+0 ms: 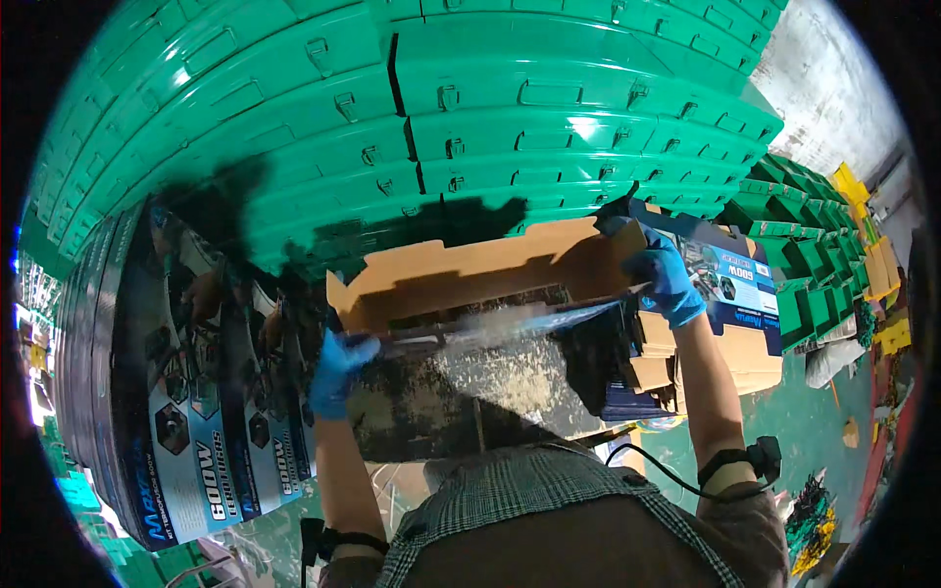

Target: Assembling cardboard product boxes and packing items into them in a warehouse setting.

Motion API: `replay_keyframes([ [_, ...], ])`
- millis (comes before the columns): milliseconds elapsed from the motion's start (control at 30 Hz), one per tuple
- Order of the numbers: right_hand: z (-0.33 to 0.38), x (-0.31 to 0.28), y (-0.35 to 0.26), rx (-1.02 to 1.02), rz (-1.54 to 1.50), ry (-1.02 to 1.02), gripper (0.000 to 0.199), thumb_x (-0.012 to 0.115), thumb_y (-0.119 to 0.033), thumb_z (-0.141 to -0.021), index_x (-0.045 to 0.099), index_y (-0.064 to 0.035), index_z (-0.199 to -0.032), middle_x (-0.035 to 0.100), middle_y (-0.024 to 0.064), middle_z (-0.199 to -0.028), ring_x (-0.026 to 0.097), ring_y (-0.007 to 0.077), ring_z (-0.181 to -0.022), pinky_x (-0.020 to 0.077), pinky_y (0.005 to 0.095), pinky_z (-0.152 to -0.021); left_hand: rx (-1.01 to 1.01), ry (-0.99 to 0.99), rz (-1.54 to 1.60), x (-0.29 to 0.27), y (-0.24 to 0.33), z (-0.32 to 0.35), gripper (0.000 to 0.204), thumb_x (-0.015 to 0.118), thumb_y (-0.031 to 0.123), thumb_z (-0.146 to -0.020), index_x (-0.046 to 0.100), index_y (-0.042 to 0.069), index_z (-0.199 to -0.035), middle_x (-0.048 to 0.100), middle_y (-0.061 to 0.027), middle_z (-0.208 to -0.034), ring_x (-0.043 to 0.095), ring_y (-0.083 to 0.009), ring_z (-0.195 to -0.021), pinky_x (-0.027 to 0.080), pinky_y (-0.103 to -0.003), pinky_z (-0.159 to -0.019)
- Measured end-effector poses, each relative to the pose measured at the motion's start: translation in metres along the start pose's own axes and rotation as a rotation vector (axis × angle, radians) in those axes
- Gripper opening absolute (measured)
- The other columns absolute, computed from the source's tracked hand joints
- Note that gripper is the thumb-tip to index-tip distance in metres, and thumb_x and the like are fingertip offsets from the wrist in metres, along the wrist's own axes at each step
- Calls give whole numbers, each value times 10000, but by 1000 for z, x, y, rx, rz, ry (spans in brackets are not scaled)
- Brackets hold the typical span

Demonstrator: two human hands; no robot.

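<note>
A partly folded cardboard carton [475,263], plain brown inside, stands open between my hands above a worn, paint-flecked tabletop [520,382]. Its near side is blurred by motion, with dark and blue print just visible. My left hand [340,372], in a blue glove, is closed on the carton's left end. At the right end, my right hand [669,281], also blue-gloved, grips a raised corner flap, with the fingers wrapped over the cardboard. Just beyond and beneath that hand lies a pile of flat printed cartons [730,284], dark blue with brown undersides.
Upright printed black-and-blue boxes [196,421] stand in a row at the left. Stacked green plastic crates [569,88] form a wall behind the table. More green bins [809,265] and yellow ones [851,196] are at the far right. A cable [647,461] hangs near my right forearm.
</note>
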State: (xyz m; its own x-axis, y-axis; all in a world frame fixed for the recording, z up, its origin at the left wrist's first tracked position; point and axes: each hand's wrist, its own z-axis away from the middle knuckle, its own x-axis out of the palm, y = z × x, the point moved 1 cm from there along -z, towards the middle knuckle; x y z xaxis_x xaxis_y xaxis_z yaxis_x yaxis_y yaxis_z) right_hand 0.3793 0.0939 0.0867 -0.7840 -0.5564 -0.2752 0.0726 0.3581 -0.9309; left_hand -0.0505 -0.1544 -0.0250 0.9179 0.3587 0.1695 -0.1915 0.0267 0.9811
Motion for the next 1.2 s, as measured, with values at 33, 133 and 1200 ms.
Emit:
replay_keyframes([
  [33,0,8,-15,0,-6,-6,435,524,12,-778,553,-12,-1211,625,54,-1085,609,160,-941,506,286,-804,-1,8,-3,2,7,1,644,701,205,-816,387,48,-1357,523,-74,-1240,538,-189,-1066,427,-329,-944],
  [133,4,5,0,46,-413,-174,631,574,-257,-914,288,-26,-1427,384,87,-1418,431,175,-1238,377,321,-1032,100,196,-22,22,31,-8,281,693,63,-784,579,53,-1041,602,-27,-975,578,-142,-906,483,-284,-828],
  [1200,-96,23,103,199,-128,-33,568,735,-279,-796,518,-6,-1244,581,113,-1113,550,218,-1022,381,332,-996,272,44,-389,25,-15,-143,571,730,260,-791,426,37,-1220,441,-138,-1208,432,-292,-1140,385,-368,-962],
])
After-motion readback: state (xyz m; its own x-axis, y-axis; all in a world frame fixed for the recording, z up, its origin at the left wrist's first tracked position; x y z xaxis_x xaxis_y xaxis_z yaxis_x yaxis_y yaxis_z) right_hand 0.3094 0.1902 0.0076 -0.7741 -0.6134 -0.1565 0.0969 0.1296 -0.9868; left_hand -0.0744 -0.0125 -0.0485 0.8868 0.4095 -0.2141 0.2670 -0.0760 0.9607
